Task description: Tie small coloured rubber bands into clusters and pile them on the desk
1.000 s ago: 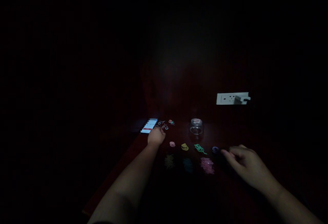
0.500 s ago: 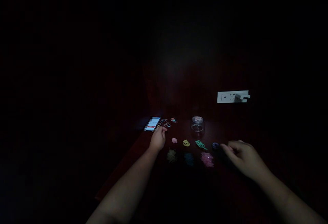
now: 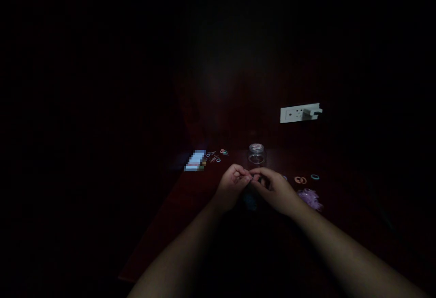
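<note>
My left hand (image 3: 233,186) and my right hand (image 3: 274,189) meet fingertip to fingertip over the dark red table, in front of the glass jar (image 3: 256,155). Both are closed in a pinch; whatever sits between the fingers is too small and dim to make out. Under them shows part of a dark blue pile (image 3: 250,201). Beside my right wrist lies a pile of purple bands (image 3: 310,199). Behind that wrist are orange rings (image 3: 300,180) and a teal ring (image 3: 315,177). My hands hide other small things on the table.
A lit phone (image 3: 195,160) lies at the table's left edge, with several small rings and bands (image 3: 214,157) to its right. On the back wall is a white socket plate (image 3: 299,113) with a plug in it. The room is very dark.
My left hand has moved right, away from the small rings by the phone. My right hand has moved left to meet it, uncovering the purple pile and the orange and teal rings.
</note>
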Demonstrator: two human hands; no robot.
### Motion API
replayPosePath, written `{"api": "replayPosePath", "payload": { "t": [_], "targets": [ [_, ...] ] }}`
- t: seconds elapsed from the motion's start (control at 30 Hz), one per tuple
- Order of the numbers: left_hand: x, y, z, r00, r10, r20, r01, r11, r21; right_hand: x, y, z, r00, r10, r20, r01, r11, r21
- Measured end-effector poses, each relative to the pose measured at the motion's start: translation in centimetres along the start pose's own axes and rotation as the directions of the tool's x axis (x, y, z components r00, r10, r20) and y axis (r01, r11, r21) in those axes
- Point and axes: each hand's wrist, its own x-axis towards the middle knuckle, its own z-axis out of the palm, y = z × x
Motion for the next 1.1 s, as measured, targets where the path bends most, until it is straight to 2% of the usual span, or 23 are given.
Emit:
{"api": "replayPosePath", "payload": {
  "t": [0.17,0.27,0.33,0.43,0.53,0.63,0.73,0.87,1.1],
  "targets": [
    [-0.5,-0.4,-0.7,0.999,0.006,0.052,-0.009,0.998,0.058,-1.0,1.3,0.3,0.993,-0.113,0.046,0.114,0.993,-0.022],
    [-0.7,-0.7,-1.1,0.997,0.019,0.074,-0.031,0.986,0.166,-1.4,1.5,0.0,0.994,-0.102,0.043,0.103,0.994,-0.033],
    [-0.9,-0.4,-1.5,0.997,0.036,0.069,-0.055,0.954,0.296,-1.4,1.6,-0.3,0.994,-0.103,0.042,0.105,0.993,-0.047],
    [-0.8,0.7,-2.7,0.994,0.067,0.081,-0.101,0.819,0.566,-1.3,1.8,-0.6,0.99,-0.137,0.045,0.14,0.988,-0.071],
    [-0.4,2.3,-4.4,0.986,0.094,0.138,-0.167,0.607,0.777,-1.3,2.0,-0.8,0.988,-0.144,0.051,0.149,0.984,-0.101],
    [-0.1,3.2,-5.9,0.99,-0.025,0.139,-0.11,0.485,0.868,-1.5,2.3,-0.8,0.988,-0.126,0.086,0.136,0.984,-0.119],
    [-0.4,3.5,-6.5,0.97,-0.178,0.164,-0.075,0.422,0.904,-1.7,2.4,-0.9,0.985,-0.125,0.118,0.141,0.981,-0.132],
    [-1.0,3.7,-6.2,0.909,-0.306,0.283,-0.14,0.417,0.898,-1.8,2.4,-1.1,0.983,-0.137,0.12,0.155,0.976,-0.156],
    [-0.9,3.6,-6.4,0.866,-0.427,0.259,-0.087,0.381,0.921,-1.9,2.3,-1.2,0.981,-0.123,0.15,0.148,0.975,-0.165]
  ]
}}
